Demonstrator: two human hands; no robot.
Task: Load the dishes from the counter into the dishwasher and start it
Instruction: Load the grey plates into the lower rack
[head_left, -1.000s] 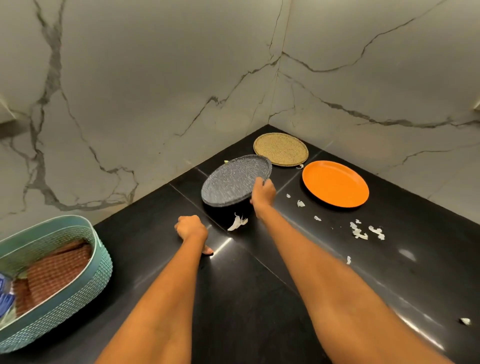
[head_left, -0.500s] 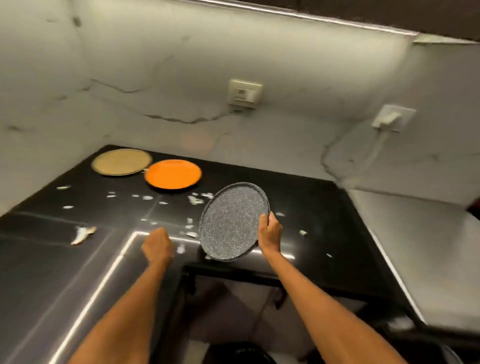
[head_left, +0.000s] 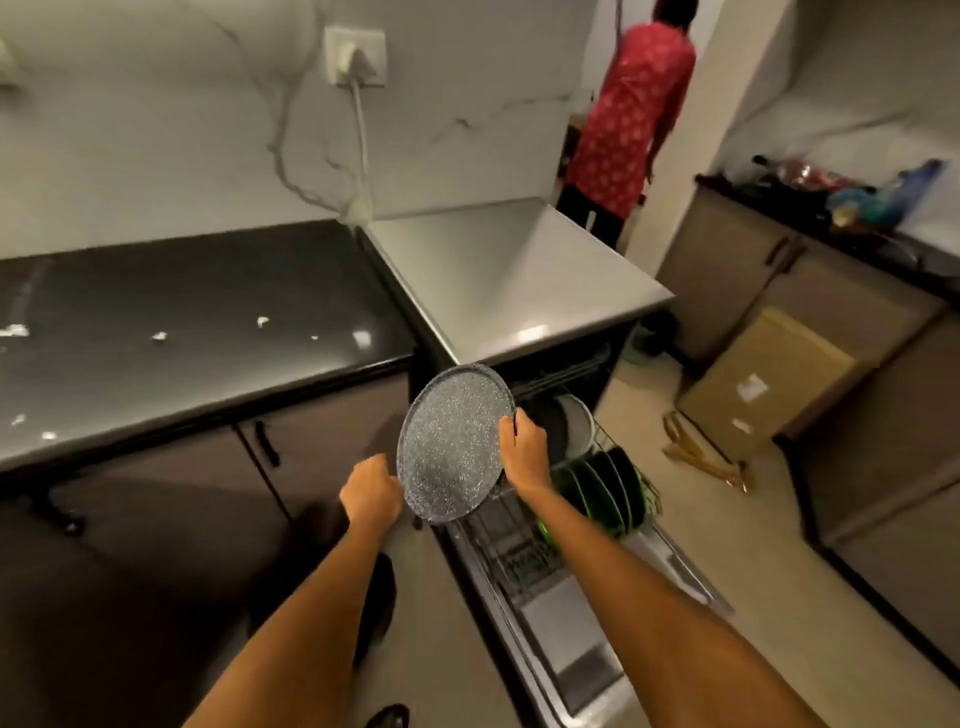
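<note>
From the head camera, the right hand (head_left: 524, 451) grips the right rim of the speckled grey plate (head_left: 453, 441), held tilted above the open dishwasher (head_left: 566, 613) beside its green plates (head_left: 605, 488), while the left hand (head_left: 370, 493) is clenched, holding nothing

Speckled plate (head_left: 451, 441) in right hand (head_left: 525, 451)

White marble-look walls (head_left: 182, 130) with grey veins rise behind a glossy black counter (head_left: 197, 322), which catches pale reflections. A wall socket (head_left: 356, 56) holds a plug, its white cord (head_left: 362, 150) dropping down. Brown cabinets (head_left: 171, 499) sit below. The floor (head_left: 753, 561) is beige tile. A cardboard box (head_left: 769, 384) leans against cabinets opposite. A person in a red top (head_left: 631, 109) stands in the doorway, back turned.
</note>
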